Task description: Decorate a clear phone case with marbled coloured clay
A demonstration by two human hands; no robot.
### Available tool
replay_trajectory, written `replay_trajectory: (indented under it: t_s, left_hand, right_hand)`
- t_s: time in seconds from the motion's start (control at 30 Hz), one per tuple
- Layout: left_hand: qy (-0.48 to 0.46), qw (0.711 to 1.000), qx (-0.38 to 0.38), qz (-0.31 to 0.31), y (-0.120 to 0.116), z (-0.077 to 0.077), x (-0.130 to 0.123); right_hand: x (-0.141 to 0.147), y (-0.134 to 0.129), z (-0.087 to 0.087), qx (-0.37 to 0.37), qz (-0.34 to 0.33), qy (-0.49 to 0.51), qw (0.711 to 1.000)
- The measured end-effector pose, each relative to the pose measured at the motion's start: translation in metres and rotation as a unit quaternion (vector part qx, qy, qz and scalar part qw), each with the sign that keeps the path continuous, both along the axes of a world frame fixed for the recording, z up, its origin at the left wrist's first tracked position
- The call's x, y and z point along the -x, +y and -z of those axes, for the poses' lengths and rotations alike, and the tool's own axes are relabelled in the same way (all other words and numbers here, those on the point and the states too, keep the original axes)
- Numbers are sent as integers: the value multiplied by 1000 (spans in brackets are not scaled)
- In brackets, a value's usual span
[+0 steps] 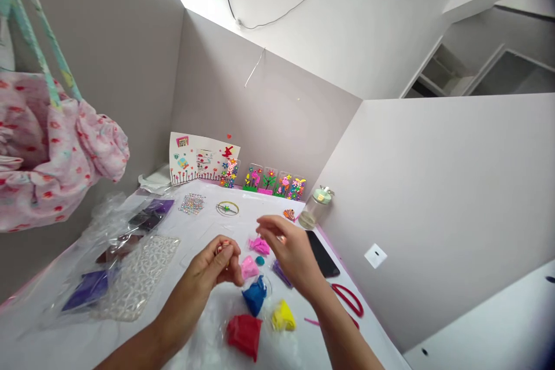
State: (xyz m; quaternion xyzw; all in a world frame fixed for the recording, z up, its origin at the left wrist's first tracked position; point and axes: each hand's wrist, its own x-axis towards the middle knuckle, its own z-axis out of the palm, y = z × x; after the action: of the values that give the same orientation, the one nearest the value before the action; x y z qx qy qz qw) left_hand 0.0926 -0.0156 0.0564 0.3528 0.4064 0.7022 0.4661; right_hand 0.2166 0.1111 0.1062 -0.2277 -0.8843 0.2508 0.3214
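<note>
My left hand (219, 263) is raised over the table with its fingers curled in; a small reddish thing shows between thumb and fingers, too small to name. Level with it, my right hand (288, 248) has its fingers stretched out to the left, with nothing visible in them. Around and below my hands lie soft clay-like lumps in clear bags: red (245, 335), blue (255, 296), yellow (283, 317), light pink (249, 267) and bright pink (259, 245). A small teal disc (260, 261) sits near the pinks. A purple packet (281, 273) is partly hidden by my right hand.
Red-handled scissors (349, 299) and a black phone (323, 254) lie at right, near a glass bottle (316, 208). Plastic bags (87, 289), a patterned clear case (141, 277) and rhinestones (192, 203) lie left. Decorated cards (269, 179) lean at the back. A pink cloth bag (65, 150) hangs left.
</note>
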Motion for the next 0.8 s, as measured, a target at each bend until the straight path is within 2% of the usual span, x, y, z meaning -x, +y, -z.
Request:
replay_trajectory:
  t_s: [0.07, 0.1, 0.17, 0.3, 0.37, 0.53, 0.8]
  left_hand:
    - [26, 999, 0, -26, 6, 0, 5]
    - [34, 999, 8, -33, 9, 2, 6]
    - [36, 998, 36, -30, 14, 13, 6]
    - [-1, 996, 91, 2, 21, 38, 4]
    - [-10, 995, 93, 15, 22, 45, 5]
    - [-36, 995, 89, 15, 21, 42, 6]
    - [-49, 994, 92, 32, 17, 42, 5]
  right_hand:
    - [33, 34, 12, -24, 3, -93, 995]
    - [51, 50, 21, -42, 5, -156, 987]
    - [86, 77, 40, -46, 21, -206, 977]
    - [141, 113, 71, -46, 70, -285, 955]
    - [159, 125, 81, -43, 93, -319, 942]
    - [184, 142, 94, -34, 118, -380, 917]
    - [196, 159, 111, -33, 125, -419, 899]
